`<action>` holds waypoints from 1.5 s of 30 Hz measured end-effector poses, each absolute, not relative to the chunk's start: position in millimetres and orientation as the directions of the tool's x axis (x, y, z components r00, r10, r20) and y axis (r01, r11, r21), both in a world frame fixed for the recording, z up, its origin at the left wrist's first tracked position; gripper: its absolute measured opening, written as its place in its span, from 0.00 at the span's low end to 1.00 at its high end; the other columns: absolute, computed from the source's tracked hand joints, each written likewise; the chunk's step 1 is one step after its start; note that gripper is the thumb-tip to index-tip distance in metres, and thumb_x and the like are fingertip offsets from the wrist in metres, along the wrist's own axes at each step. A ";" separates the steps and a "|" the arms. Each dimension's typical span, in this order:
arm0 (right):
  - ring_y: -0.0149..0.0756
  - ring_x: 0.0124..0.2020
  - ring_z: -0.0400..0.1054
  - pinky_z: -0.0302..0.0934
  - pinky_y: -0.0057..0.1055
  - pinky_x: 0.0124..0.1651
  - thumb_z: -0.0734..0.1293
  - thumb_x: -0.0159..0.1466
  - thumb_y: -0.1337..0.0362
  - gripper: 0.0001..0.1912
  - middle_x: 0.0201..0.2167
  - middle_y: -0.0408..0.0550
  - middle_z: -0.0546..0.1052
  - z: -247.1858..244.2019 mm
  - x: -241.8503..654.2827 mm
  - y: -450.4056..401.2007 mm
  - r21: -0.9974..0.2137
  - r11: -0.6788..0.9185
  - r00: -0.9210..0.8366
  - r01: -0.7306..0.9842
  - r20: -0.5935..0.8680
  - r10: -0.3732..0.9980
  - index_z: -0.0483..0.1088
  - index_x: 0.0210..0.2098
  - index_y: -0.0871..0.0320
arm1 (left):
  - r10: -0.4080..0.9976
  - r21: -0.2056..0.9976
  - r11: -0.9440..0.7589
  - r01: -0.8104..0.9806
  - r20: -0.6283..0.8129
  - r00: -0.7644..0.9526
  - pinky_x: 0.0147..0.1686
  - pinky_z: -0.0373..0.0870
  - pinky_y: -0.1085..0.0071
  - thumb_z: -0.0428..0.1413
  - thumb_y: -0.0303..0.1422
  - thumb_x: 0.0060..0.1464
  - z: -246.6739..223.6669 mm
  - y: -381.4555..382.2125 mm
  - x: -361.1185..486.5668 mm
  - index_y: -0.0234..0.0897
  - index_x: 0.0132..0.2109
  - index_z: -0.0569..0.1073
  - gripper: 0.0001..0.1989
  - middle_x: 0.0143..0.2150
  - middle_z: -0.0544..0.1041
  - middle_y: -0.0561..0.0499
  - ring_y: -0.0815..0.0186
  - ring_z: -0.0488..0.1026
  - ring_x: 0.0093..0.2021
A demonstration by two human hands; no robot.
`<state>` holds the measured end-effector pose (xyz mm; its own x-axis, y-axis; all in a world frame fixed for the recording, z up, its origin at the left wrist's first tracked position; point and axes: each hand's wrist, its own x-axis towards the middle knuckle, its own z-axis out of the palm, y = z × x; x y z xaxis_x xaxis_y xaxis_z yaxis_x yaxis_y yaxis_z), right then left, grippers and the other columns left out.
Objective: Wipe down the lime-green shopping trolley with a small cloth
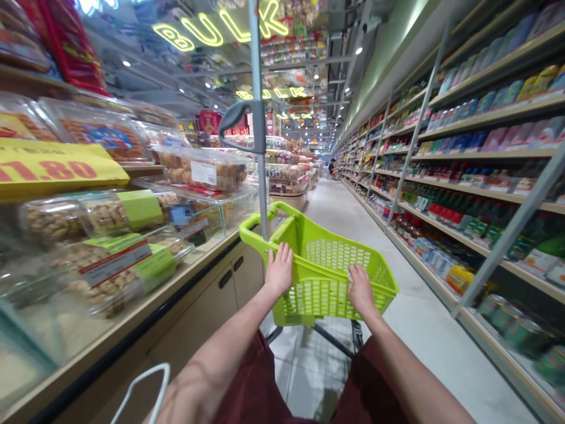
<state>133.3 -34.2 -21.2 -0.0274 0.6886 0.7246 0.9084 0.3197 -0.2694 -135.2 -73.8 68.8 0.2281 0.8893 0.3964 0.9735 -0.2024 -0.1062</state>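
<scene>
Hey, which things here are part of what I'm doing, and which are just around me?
In use: left hand, right hand, lime-green shopping trolley basket, with both hands on its rim.

Just around: clear packs of biscuits, yellow price sign, shelves of bottled goods.

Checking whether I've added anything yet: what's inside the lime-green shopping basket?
The basket shows only green mesh, no goods; your left hand and right hand hide the rim beneath them.
</scene>
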 end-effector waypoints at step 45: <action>0.47 0.63 0.43 0.45 0.52 0.59 0.58 0.58 0.65 0.31 0.62 0.58 0.51 114.3 -109.4 -53.5 -0.277 0.733 -0.302 0.621 0.778 0.550 0.50 0.60 0.62 | 0.993 0.519 -0.110 -0.848 0.097 -0.070 0.41 0.69 0.72 0.51 0.25 0.51 133.0 -75.2 -185.8 0.32 0.41 0.71 0.09 0.35 0.77 0.48 0.67 0.74 0.36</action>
